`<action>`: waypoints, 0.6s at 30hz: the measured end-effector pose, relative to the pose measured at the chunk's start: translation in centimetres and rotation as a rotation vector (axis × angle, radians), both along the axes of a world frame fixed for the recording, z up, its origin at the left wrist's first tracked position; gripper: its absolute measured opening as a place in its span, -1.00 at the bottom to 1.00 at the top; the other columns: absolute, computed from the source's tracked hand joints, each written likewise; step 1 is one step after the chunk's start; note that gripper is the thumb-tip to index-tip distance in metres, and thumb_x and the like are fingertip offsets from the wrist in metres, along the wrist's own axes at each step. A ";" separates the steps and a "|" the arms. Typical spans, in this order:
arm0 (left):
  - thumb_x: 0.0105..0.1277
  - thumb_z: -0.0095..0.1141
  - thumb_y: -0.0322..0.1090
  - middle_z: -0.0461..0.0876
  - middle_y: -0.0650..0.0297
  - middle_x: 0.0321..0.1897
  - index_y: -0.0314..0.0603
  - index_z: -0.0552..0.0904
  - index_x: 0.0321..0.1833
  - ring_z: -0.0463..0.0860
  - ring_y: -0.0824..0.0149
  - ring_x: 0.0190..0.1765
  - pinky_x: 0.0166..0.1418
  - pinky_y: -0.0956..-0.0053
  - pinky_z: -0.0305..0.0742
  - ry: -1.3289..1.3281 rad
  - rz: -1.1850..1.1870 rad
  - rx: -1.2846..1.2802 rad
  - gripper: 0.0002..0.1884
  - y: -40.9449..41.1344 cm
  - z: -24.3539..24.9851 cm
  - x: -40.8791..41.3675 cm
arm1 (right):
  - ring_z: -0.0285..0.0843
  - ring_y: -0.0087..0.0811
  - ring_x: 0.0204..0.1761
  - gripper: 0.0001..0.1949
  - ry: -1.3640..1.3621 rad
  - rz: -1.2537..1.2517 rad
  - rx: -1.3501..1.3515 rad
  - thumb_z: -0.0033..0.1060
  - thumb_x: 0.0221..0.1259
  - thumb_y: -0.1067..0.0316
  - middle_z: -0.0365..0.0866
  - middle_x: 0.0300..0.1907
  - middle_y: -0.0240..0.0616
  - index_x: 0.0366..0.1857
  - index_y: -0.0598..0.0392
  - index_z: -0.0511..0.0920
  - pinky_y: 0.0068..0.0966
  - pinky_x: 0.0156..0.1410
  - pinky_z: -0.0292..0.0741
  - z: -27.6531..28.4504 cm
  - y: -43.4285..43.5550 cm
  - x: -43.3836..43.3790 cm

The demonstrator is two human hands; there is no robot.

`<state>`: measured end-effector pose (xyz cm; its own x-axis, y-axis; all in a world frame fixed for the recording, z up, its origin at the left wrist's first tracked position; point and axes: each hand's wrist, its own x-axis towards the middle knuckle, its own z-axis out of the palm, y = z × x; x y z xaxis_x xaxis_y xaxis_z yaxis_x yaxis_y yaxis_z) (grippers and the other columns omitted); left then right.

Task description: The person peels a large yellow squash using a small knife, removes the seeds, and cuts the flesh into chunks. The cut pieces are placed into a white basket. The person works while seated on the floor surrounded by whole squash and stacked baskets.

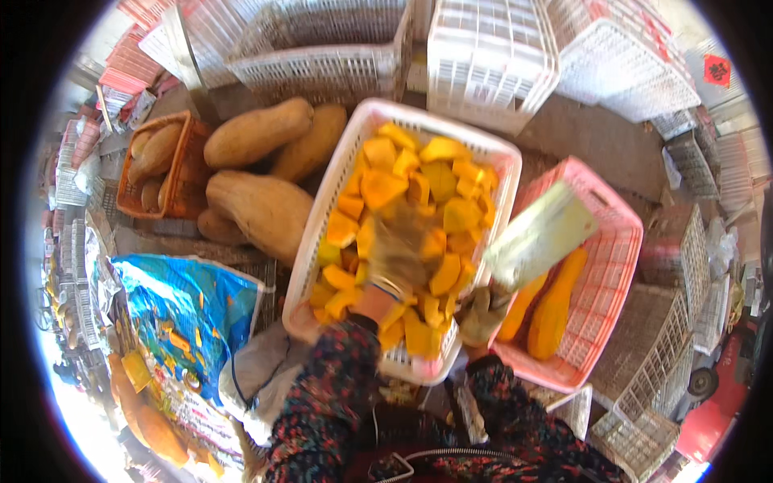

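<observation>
A white plastic crate (510,175) full of cut orange pumpkin chunks (383,188) stands before me. My left hand (398,247), in a brown-stained glove, is down among the chunks near the crate's middle; its fingers are blurred, so its grip cannot be made out. Gloved too, my right hand (483,314) is closed at the lower end of a broad cleaver (540,235), by the crate's right side. The wet-looking blade slants up over a pink plastic crate (610,302), where peeled long pumpkins (557,308) lie.
Whole unpeeled pumpkins (263,133) lie left of the white crate, beside an orange basket (187,157) with more. A blue plastic sack (211,308) with orange scraps is at lower left. White crates (492,66) stand behind; grey crates (640,344) are stacked at right.
</observation>
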<state>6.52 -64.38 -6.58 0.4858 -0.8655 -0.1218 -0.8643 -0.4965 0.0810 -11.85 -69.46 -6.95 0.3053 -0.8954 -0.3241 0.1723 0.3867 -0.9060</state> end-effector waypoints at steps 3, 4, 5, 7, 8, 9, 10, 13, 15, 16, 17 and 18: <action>0.40 0.03 0.31 0.23 0.06 0.62 0.05 0.34 0.60 0.14 -0.13 0.63 0.64 -0.23 -0.02 0.028 0.118 0.003 -0.20 8.3 -0.7 3.1 | 0.52 -0.50 -0.58 -0.81 0.080 0.078 -0.055 0.23 0.48 0.24 0.52 -0.52 -0.34 -0.15 0.02 0.40 -0.59 -0.57 0.41 0.9 0.5 0.4; 0.38 0.07 0.29 0.25 0.04 0.61 0.03 0.34 0.60 0.13 -0.14 0.63 0.63 -0.20 0.03 0.138 0.149 0.031 -0.19 9.4 -0.5 3.3 | 0.52 -0.50 -0.57 -0.80 0.055 0.058 -0.034 0.23 0.48 0.24 0.52 -0.51 -0.33 -0.15 0.03 0.39 -0.58 -0.56 0.42 1.1 0.3 0.6; 0.36 0.12 0.28 0.26 0.03 0.60 0.02 0.35 0.59 0.13 -0.14 0.64 0.63 -0.17 0.08 0.246 0.180 0.060 -0.18 10.0 -0.4 3.1 | 0.53 -0.50 -0.56 -0.79 0.029 0.039 -0.014 0.24 0.47 0.25 0.53 -0.51 -0.33 -0.16 0.04 0.39 -0.57 -0.55 0.43 1.4 0.3 0.5; 0.32 0.22 0.22 0.16 -0.06 0.62 -0.02 0.27 0.63 0.07 -0.21 0.65 0.61 -0.13 0.14 0.226 0.163 0.009 -0.11 11.1 1.1 0.6 | 0.54 -0.49 -0.56 -0.79 0.021 0.028 -0.107 0.24 0.47 0.27 0.51 -0.52 -0.33 -0.18 0.05 0.37 -0.56 -0.54 0.45 1.1 0.2 0.4; 0.30 0.26 0.19 0.13 -0.09 0.63 -0.02 0.25 0.63 0.07 -0.25 0.64 0.60 -0.15 0.15 0.182 0.164 -0.051 -0.09 11.7 0.4 -0.4 | 0.54 -0.49 -0.57 -0.79 0.032 0.018 -0.123 0.23 0.47 0.28 0.49 -0.52 -0.34 -0.19 0.05 0.37 -0.56 -0.53 0.46 0.9 0.4 0.4; 0.28 0.29 0.16 0.09 -0.13 0.63 -0.02 0.23 0.64 0.08 -0.29 0.63 0.59 -0.17 0.17 0.150 0.175 -0.118 -0.07 11.7 0.1 -1.5 | 0.53 -0.49 -0.57 -0.79 0.044 0.012 -0.144 0.23 0.47 0.29 0.48 -0.53 -0.35 -0.19 0.05 0.36 -0.55 -0.52 0.46 0.9 0.3 0.4; 0.27 0.29 0.17 0.08 -0.14 0.62 0.01 0.21 0.65 0.08 -0.28 0.63 0.60 -0.19 0.12 0.130 0.144 -0.086 -0.06 11.7 -0.1 -2.1 | 0.52 -0.50 -0.57 -0.80 0.074 0.001 -0.133 0.22 0.48 0.30 0.47 -0.53 -0.36 -0.19 0.05 0.35 -0.55 -0.52 0.48 0.8 0.4 0.5; 0.27 0.29 0.17 0.09 -0.13 0.62 0.01 0.22 0.64 0.07 -0.26 0.63 0.61 -0.23 0.06 0.081 0.129 -0.196 -0.07 12.3 -1.1 -1.9 | 0.49 -0.52 -0.59 -0.82 0.032 -0.002 -0.095 0.19 0.48 0.34 0.46 -0.55 -0.37 -0.19 0.04 0.35 -0.56 -0.52 0.49 0.8 0.5 0.8; 0.28 0.29 0.17 0.10 -0.12 0.63 0.03 0.24 0.63 0.08 -0.24 0.63 0.61 -0.26 0.04 0.128 0.154 -0.146 -0.09 10.6 -1.6 -0.7 | 0.48 -0.53 -0.61 -0.83 -0.030 -0.001 -0.061 0.18 0.48 0.36 0.46 -0.56 -0.36 -0.19 0.04 0.35 -0.57 -0.53 0.49 0.9 0.7 0.6; 0.28 0.29 0.17 0.10 -0.12 0.63 0.03 0.24 0.62 0.08 -0.23 0.63 0.61 -0.26 0.04 0.129 0.166 -0.125 -0.10 9.5 -1.0 -0.2 | 0.50 -0.51 -0.62 -0.83 -0.017 -0.007 -0.119 0.19 0.48 0.35 0.48 -0.55 -0.33 -0.21 0.04 0.36 -0.59 -0.59 0.41 1.5 0.8 1.1; 0.29 0.28 0.17 0.10 -0.11 0.63 0.03 0.25 0.62 0.09 -0.22 0.63 0.62 -0.25 0.03 0.130 0.180 -0.105 -0.11 8.6 -0.3 0.1 | 0.50 -0.51 -0.62 -0.83 0.004 0.022 -0.085 0.18 0.48 0.35 0.49 -0.55 -0.33 -0.21 0.04 0.36 -0.59 -0.60 0.40 1.7 1.0 1.1; 0.30 0.23 0.17 0.09 -0.11 0.64 0.10 0.24 0.64 0.05 -0.22 0.64 0.63 -0.27 -0.01 0.123 0.234 -0.102 -0.12 7.5 -0.4 0.2 | 0.50 -0.50 -0.63 -0.84 0.021 0.044 -0.058 0.18 0.48 0.35 0.49 -0.55 -0.32 -0.20 0.05 0.36 -0.58 -0.61 0.39 1.8 0.7 0.9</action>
